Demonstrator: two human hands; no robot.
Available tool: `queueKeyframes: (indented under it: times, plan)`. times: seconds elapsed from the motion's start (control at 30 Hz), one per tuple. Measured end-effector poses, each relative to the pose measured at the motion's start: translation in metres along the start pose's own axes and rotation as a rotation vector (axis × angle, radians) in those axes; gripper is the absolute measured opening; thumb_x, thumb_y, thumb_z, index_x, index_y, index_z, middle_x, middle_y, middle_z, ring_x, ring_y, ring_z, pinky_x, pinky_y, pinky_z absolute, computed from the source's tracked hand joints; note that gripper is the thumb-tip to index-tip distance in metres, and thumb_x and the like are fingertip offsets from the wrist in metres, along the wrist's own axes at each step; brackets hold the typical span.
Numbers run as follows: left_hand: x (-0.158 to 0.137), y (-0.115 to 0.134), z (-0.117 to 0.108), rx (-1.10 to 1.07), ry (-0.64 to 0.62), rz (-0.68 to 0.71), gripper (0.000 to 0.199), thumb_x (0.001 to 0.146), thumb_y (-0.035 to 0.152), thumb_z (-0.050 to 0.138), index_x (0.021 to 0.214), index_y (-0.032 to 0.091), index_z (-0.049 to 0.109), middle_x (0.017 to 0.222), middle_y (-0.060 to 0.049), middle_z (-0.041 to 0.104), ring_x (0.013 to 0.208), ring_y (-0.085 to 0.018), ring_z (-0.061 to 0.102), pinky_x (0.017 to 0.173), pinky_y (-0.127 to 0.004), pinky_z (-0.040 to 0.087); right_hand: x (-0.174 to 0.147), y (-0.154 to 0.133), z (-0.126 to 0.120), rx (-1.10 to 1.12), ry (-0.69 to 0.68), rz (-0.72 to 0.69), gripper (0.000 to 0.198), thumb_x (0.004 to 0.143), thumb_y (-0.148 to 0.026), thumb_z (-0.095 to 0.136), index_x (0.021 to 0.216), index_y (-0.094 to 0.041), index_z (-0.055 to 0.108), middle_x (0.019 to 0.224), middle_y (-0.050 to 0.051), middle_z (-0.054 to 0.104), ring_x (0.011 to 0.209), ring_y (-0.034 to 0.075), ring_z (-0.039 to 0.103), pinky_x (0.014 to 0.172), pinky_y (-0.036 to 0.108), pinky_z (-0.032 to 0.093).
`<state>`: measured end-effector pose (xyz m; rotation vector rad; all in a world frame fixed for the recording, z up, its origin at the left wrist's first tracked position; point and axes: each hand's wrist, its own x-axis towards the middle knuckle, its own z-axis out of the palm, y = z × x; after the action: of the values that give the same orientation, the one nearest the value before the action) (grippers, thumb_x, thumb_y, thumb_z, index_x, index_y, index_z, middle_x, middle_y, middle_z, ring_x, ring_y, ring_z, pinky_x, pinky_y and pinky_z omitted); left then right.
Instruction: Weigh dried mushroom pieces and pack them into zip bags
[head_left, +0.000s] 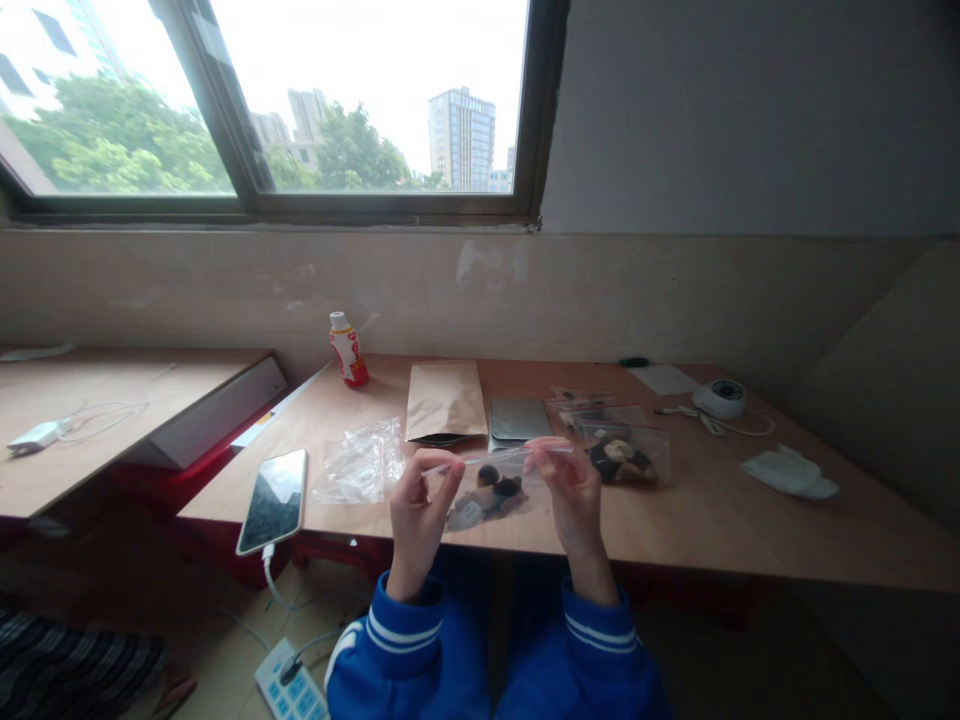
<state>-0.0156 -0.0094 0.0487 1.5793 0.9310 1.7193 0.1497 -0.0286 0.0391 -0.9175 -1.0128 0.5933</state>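
Between my two hands hangs a clear zip bag (491,500) with a few dark brown, rounded pieces in it, too small to name. My left hand (424,510) pinches its upper left corner. At the upper right end, my right hand (566,490) grips the top edge. Beyond the bag lies a brown kraft paper pouch (447,395), its dark mouth towards me. A flat metal-topped scale (519,420) sits beside the pouch, partly behind my right hand. To the right are more filled zip bags (626,455) with dark and pale pieces.
A pile of clear plastic bags (364,460) lies left, near a phone (274,500) on a charging cable at the table edge. A red-and-white bottle (349,350) stands behind. Right are a white domed device (720,400) and a white crumpled packet (791,472). A power strip (291,682) is below.
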Motion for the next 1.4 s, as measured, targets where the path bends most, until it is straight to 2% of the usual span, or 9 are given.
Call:
queueKeyframes:
  times: [0.13,0.23,0.33,0.43,0.67,0.87,1.13,1.3,1.4]
  plan:
    - [-0.002,0.003,-0.003,-0.024,0.041,0.014,0.012,0.08,0.029,0.067,0.073,0.019,0.064,0.071,-0.001,0.063,0.07,-0.014,0.059,0.065,-0.024,0.049,0.0,-0.004,0.002,0.07,-0.005,-0.038,0.012,0.079,-0.031,0.067,0.07,-0.023,0.067,0.082,0.001,0.068,0.076,0.018,0.063,0.077,0.035,0.052]
    - [-0.002,0.001,0.0,-0.082,0.04,-0.054,0.017,0.079,0.034,0.067,0.073,0.018,0.064,0.069,0.0,0.063,0.065,-0.013,0.059,0.058,-0.023,0.049,-0.001,-0.003,0.001,0.122,-0.073,0.02,0.015,0.08,-0.036,0.066,0.073,-0.023,0.067,0.088,0.004,0.069,0.087,0.021,0.064,0.08,0.037,0.052]
    - [-0.001,-0.003,0.002,-0.122,0.034,-0.164,0.02,0.079,0.038,0.067,0.076,0.019,0.065,0.069,0.001,0.064,0.058,-0.012,0.059,0.05,-0.02,0.048,-0.002,0.0,-0.001,0.143,-0.17,0.094,0.021,0.082,-0.042,0.063,0.083,-0.022,0.069,0.095,0.005,0.071,0.086,0.021,0.065,0.077,0.035,0.053]
    - [0.0,-0.006,0.004,-0.134,0.03,-0.195,0.022,0.075,0.039,0.07,0.081,0.018,0.067,0.072,-0.001,0.067,0.061,-0.013,0.063,0.051,-0.021,0.05,-0.004,0.001,-0.002,0.074,-0.197,0.102,0.02,0.08,-0.041,0.066,0.089,-0.023,0.071,0.094,0.004,0.072,0.082,0.02,0.066,0.076,0.032,0.053]
    - [-0.003,-0.006,0.007,-0.172,0.034,-0.224,0.023,0.074,0.04,0.072,0.077,0.017,0.067,0.066,0.0,0.066,0.054,-0.012,0.062,0.048,-0.02,0.05,-0.004,-0.002,0.0,-0.019,-0.114,0.106,0.014,0.076,-0.037,0.072,0.079,-0.023,0.072,0.079,0.002,0.072,0.072,0.019,0.067,0.07,0.032,0.055]
    - [-0.002,-0.004,0.008,-0.078,0.031,-0.156,0.019,0.075,0.037,0.071,0.076,0.018,0.07,0.074,-0.003,0.07,0.063,-0.014,0.065,0.054,-0.021,0.052,-0.002,-0.003,-0.001,-0.034,-0.08,0.115,0.014,0.074,-0.036,0.073,0.076,-0.022,0.072,0.069,0.001,0.07,0.063,0.017,0.063,0.062,0.029,0.052]
    - [-0.005,-0.005,0.008,-0.001,0.046,-0.084,0.014,0.075,0.033,0.071,0.076,0.019,0.071,0.073,-0.002,0.07,0.069,-0.016,0.065,0.065,-0.026,0.053,-0.004,0.001,0.002,-0.004,0.006,0.161,0.014,0.071,-0.035,0.076,0.075,-0.021,0.074,0.073,0.002,0.074,0.063,0.018,0.065,0.067,0.031,0.053]
    - [-0.005,-0.003,0.01,0.0,0.143,-0.127,0.018,0.075,0.035,0.072,0.07,0.018,0.069,0.066,0.0,0.066,0.062,-0.014,0.061,0.058,-0.024,0.05,-0.005,0.002,0.005,0.002,0.008,0.168,0.013,0.071,-0.034,0.076,0.076,-0.022,0.075,0.07,0.002,0.073,0.064,0.018,0.066,0.066,0.031,0.053]
    - [-0.004,-0.004,0.009,-0.097,0.064,-0.188,0.021,0.077,0.038,0.069,0.071,0.018,0.068,0.069,-0.001,0.066,0.063,-0.014,0.063,0.056,-0.023,0.05,-0.005,0.003,0.003,0.052,-0.014,0.173,0.013,0.071,-0.035,0.076,0.073,-0.022,0.074,0.072,0.002,0.073,0.068,0.018,0.066,0.067,0.029,0.053]
